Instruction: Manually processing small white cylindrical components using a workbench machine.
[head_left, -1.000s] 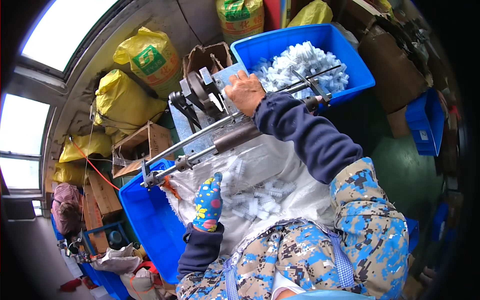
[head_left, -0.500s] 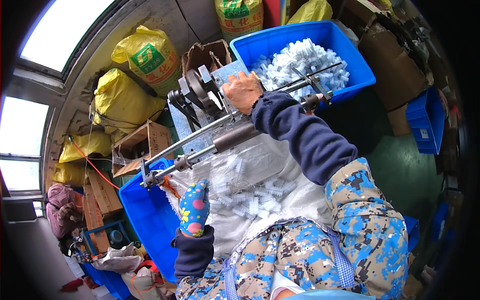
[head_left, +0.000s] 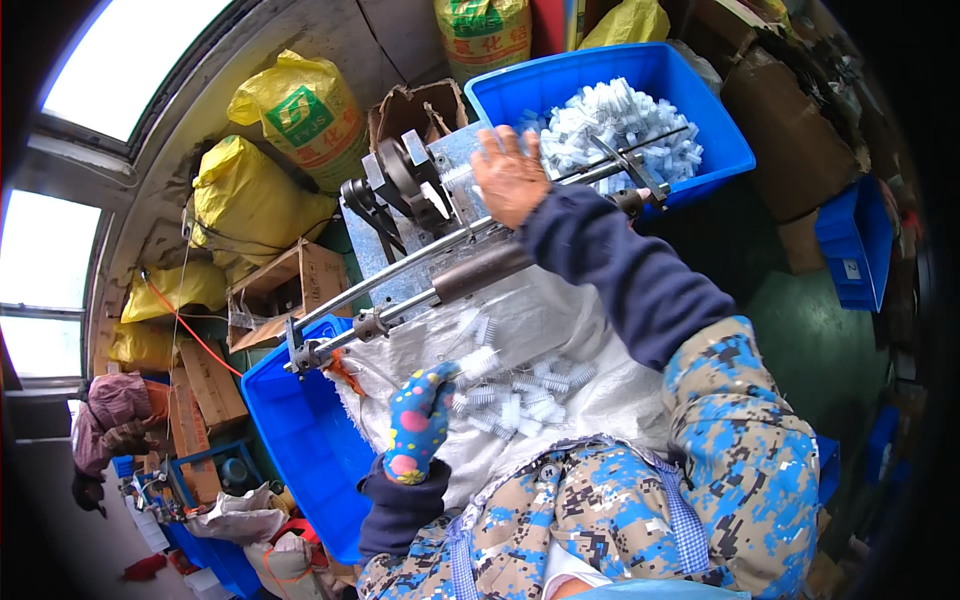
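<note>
My left hand (head_left: 418, 420), in a blue polka-dot glove, is beside a loose pile of clear-white ribbed plastic pieces (head_left: 535, 400) on a white sheet (head_left: 610, 375) across my lap. Its thumb and fingers close on one ribbed plastic piece (head_left: 478, 362), partly hidden by the glove. Bare and spread, my right hand (head_left: 512, 178) is over the metal plate of a small bench machine (head_left: 405, 185). Nothing shows in it. Between my hands run the machine's long steel rods (head_left: 375, 275) and a dark roller (head_left: 485, 270).
A blue bin (head_left: 735, 165) heaped with similar white pieces (head_left: 640, 120) stands behind the machine's right end. Another blue bin (head_left: 300, 440) is at my left. Yellow sacks (head_left: 300, 115) and an open wooden box (head_left: 285, 290) line the left wall. A person (head_left: 105, 420) is at far left.
My right hand has gone from curled fingers to spread ones over the plate. The left hand has moved slightly right to the pile and pinches a piece. The person at far left has shifted.
</note>
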